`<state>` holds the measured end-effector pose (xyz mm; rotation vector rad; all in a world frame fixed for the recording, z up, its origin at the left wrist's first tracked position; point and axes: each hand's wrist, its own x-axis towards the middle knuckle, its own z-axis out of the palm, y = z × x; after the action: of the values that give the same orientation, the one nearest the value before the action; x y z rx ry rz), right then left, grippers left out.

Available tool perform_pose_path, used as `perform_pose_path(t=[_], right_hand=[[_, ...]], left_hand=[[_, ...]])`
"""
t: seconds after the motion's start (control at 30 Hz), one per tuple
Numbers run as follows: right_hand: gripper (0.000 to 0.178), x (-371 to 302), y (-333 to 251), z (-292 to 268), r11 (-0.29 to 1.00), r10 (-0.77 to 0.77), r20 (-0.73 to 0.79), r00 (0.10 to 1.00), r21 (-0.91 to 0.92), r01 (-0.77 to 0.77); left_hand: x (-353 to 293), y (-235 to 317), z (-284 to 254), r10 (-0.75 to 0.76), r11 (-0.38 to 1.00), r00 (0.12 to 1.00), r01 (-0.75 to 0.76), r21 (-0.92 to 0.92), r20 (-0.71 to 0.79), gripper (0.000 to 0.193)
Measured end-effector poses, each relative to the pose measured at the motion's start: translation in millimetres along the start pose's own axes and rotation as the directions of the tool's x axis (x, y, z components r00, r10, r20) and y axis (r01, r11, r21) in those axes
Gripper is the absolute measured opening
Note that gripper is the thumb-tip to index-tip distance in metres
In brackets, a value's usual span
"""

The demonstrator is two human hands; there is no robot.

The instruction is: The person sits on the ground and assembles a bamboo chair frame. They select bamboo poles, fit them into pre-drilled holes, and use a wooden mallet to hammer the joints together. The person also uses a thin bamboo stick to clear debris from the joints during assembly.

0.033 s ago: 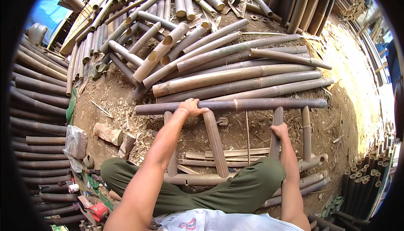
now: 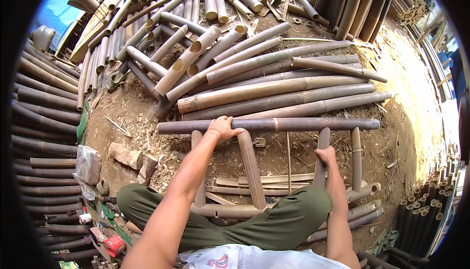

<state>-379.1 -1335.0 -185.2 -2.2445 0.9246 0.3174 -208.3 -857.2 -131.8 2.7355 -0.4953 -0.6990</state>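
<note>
By the near edge of the dirt [image 2: 396, 144], a frame [image 2: 251, 171], pole [image 2: 308, 124] running left to right, rungs [image 2: 357, 161] toward the person [image 2: 279, 222], left hand [image 2: 224, 128] curled over it, right hand [image 2: 327, 156] seemingly clasping one rung [image 2: 320, 173]

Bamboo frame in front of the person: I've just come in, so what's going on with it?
A seated person is holding the bamboo frame with both hands. The left hand lies over its long dark pole, while the right hand grips one of the four shorter crosspieces. These reach from the dark pole toward a paler pole, partly hidden by the person's olive trousers. More bamboo poles lie on the ground beyond.
</note>
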Motion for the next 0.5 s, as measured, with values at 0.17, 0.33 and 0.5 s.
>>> perform_pose_path(t=[0.17,0.33,0.5], right_hand=[[0.053,1,29,5,0.994,0.088,0.005,0.996,-0.059,-0.088],[0.049,-3,9,16,0.994,0.082,0.051,0.995,-0.082,-0.078],[0.050,3,-21,13,0.991,0.109,0.106,0.988,-0.088,-0.100]], left_hand=[[-96,-57,48,-0.585,0.810,0.562,0.428,-0.400,-0.584,0.080],[-161,-91,98,-0.743,0.572,0.666,0.581,-0.579,-0.066,0.090],[-164,-97,79,-0.716,0.565,0.698,0.567,-0.600,-0.014,0.088]])
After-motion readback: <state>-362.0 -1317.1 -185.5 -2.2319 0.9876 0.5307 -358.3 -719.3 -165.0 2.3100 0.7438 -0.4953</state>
